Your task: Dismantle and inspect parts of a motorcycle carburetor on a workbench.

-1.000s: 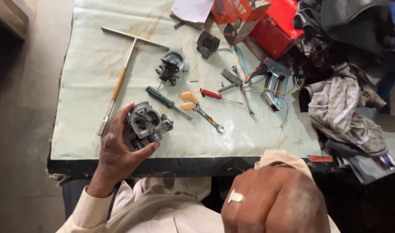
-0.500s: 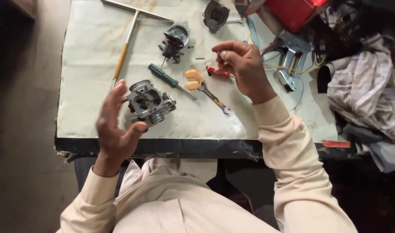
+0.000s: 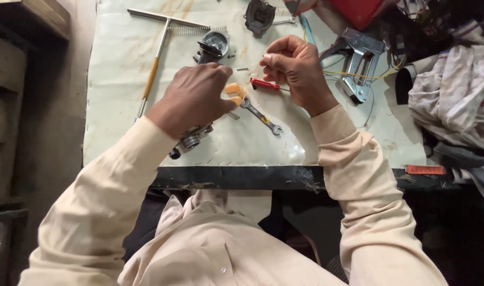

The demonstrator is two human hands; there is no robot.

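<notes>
Counter: pale cream sheet-covered counter (image 3: 120, 106) with a black front edge; its far edge is cut off at the top of the view.
T-handle: long metal T-shaped wrench with a yellow-orange grip (image 3: 153, 74), lying at the far left, a coil spring beside its crossbar.
Left hand: left hand (image 3: 191, 98), back upward, fingers curled down over a grey metal carburettor body (image 3: 191, 140); only the body's lower end shows beneath the wrist, so the exact grip cannot be made out.
Second part: dark round metal carburettor piece (image 3: 213, 45), just beyond the left hand.
Wrench: small silver open-ended spanner (image 3: 260, 115) between the hands, touching two orange caps.
Screwdriver: small red-handled screwdriver (image 3: 264, 84), just left of the right hand.
Right hand: right hand (image 3: 295, 66), fingers pressed together, pinching something too small to identify.
Right side: bent silver metal bracket (image 3: 361, 63); crumpled grey rags (image 3: 453, 95); red box (image 3: 363, 10), cut off at the top.
</notes>
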